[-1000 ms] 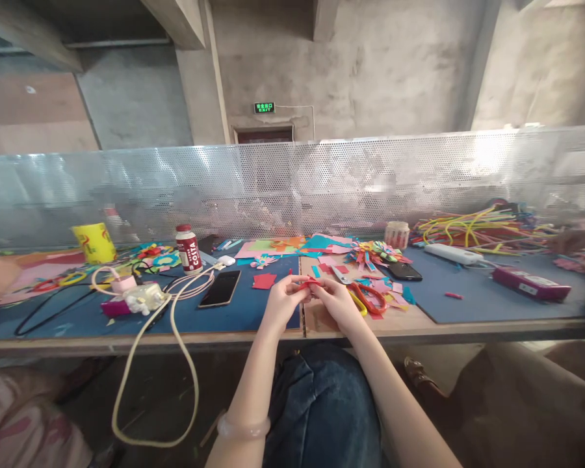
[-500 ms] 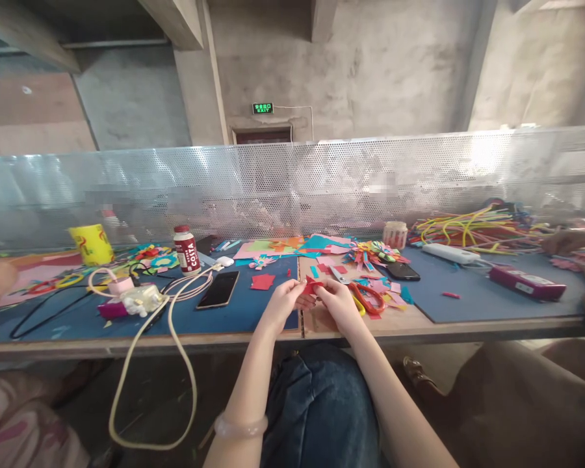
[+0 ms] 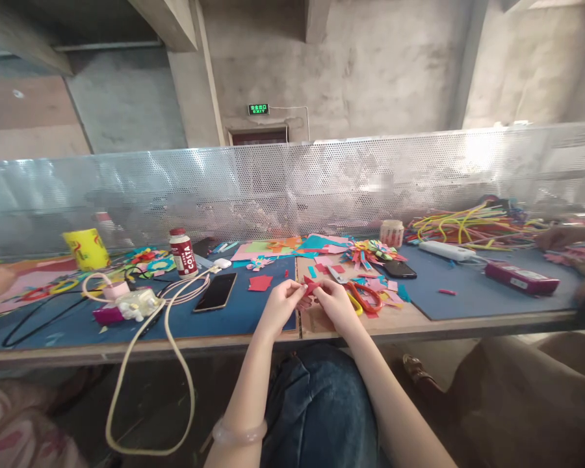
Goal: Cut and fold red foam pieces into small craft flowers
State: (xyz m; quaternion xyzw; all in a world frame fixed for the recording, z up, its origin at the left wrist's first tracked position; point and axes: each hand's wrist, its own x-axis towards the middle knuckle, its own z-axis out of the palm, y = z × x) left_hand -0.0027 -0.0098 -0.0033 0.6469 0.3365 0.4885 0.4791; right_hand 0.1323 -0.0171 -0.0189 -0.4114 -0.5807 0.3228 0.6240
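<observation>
Red paper point(image 3: 311, 285) is hanging over the table point(image 3: 394, 323), the left hand point(image 3: 280, 302) and right hand point(image 3: 337, 303) pinching it between nearly closed fingertips. Shaping seems to be going on, unfinished; paper flowers point(image 3: 369, 251) are lying beyond, looking complete, and a red sheet point(image 3: 260, 283) is lying nearby.

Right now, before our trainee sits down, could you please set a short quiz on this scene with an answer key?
1. Multiple choice. What is pinched between the fingers of the left hand and the right hand?
A) a phone
B) a small red paper piece
C) a pair of scissors

2. True or false. As the wearer sees it, the yellow container is to the left of the COSTA bottle.

3. Short answer. Which of the wearer's arms carries the pale bangle?

Key: 1. B; 2. True; 3. The left arm.
</observation>
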